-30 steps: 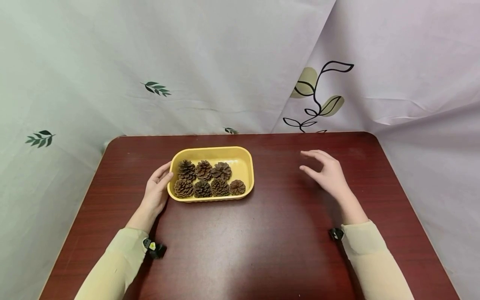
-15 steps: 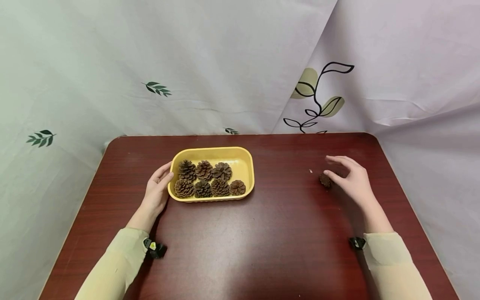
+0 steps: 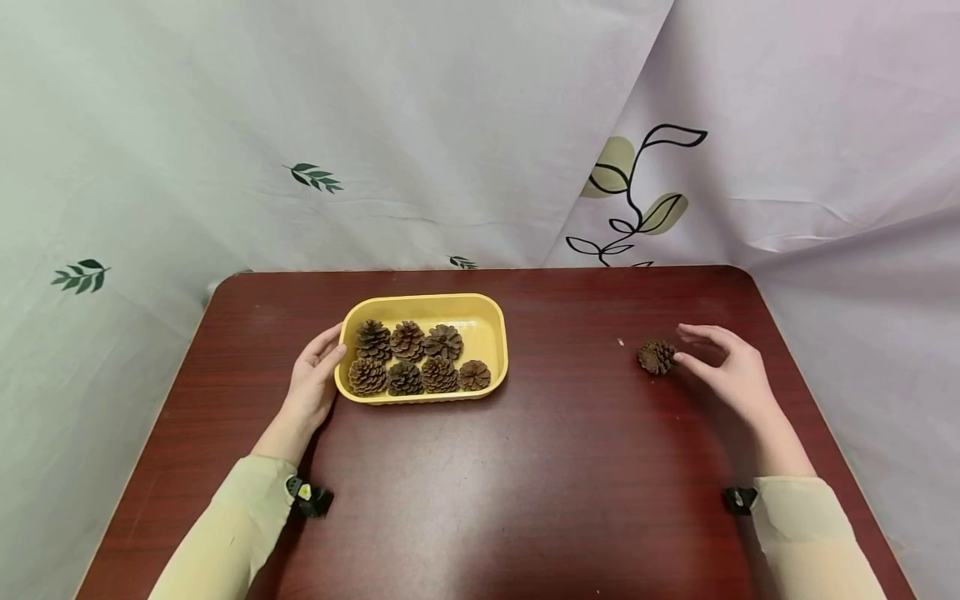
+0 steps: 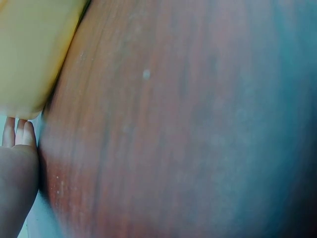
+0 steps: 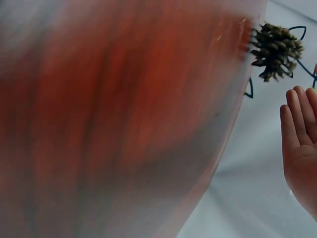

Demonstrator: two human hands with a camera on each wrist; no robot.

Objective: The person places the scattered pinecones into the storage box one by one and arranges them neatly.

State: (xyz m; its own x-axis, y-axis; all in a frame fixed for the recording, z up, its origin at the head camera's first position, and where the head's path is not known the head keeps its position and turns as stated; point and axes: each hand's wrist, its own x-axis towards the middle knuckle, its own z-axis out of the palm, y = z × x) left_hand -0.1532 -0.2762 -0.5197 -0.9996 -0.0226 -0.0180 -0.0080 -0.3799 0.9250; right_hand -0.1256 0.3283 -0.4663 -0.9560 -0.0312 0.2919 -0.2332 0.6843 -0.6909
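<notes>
Dark red bench (image 3: 525, 492), bearing a yellow tray (image 3: 491, 333) of seven brown cones. Left hand (image 3: 313, 385) flat against tray's left end, fingers relaxed. Right hand (image 3: 731, 375) loosely spread, empty, just right of lone pine cone (image 3: 657, 357): small, brown, scales flared, well right of tray.

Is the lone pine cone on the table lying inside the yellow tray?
No, the lone pine cone lies on the bare table, far from the yellow tray.

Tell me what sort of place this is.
Probably a staged recording setup, not a lived-in room: a bare wooden table, leaf-printed sheets hung as backdrop, and only a yellow tray of pine cones.
</notes>
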